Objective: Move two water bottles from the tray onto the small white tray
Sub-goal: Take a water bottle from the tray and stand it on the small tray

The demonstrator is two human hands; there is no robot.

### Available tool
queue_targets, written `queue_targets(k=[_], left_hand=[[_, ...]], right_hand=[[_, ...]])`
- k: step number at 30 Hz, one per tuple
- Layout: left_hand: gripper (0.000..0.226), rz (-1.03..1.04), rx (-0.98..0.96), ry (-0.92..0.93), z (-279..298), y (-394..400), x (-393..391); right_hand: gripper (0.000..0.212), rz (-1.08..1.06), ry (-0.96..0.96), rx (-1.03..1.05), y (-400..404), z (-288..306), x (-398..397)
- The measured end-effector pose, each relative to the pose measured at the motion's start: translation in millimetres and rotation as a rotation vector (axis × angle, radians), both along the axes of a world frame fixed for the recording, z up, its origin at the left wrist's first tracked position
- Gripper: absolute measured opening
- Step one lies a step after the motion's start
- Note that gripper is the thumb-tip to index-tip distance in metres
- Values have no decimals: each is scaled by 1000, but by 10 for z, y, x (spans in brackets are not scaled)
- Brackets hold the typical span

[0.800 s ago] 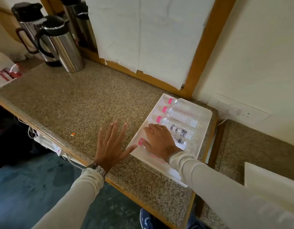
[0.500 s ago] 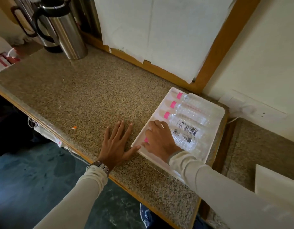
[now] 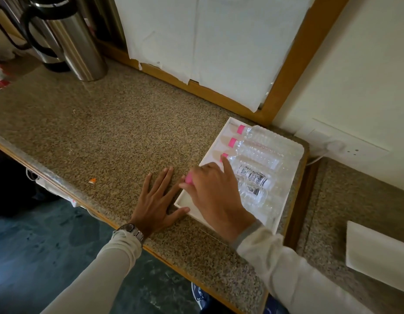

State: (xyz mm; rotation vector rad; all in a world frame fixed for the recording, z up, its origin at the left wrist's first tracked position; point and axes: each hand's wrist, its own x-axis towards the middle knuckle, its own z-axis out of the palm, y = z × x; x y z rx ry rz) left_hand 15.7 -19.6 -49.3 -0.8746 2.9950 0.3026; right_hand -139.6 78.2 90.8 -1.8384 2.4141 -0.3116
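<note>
Right hand (image 3: 215,196): fingers curled over nearest water bottle (image 3: 250,189) in tray (image 3: 284,196).
Left hand (image 3: 155,200): spread flat on counter (image 3: 105,132), at tray's near corner.
Technique: grip mid-body, lift clear of rim.

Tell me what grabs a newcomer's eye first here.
The pink-capped water bottles lying side by side in the white tray at the counter's right end stand out. The right hand closes on the nearest bottle there, while the left hand lies flat on the speckled counter beside the tray.
</note>
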Motion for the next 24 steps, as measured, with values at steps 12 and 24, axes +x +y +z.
queue_targets(k=[12,24], left_hand=[[84,-3,12,17,73,24,-32],[95,17,31,7,181,53,-46]], right_hand=[[45,-165,-633,-414,484,115,-182],[29,-145,-752,-545,503,176,-372]])
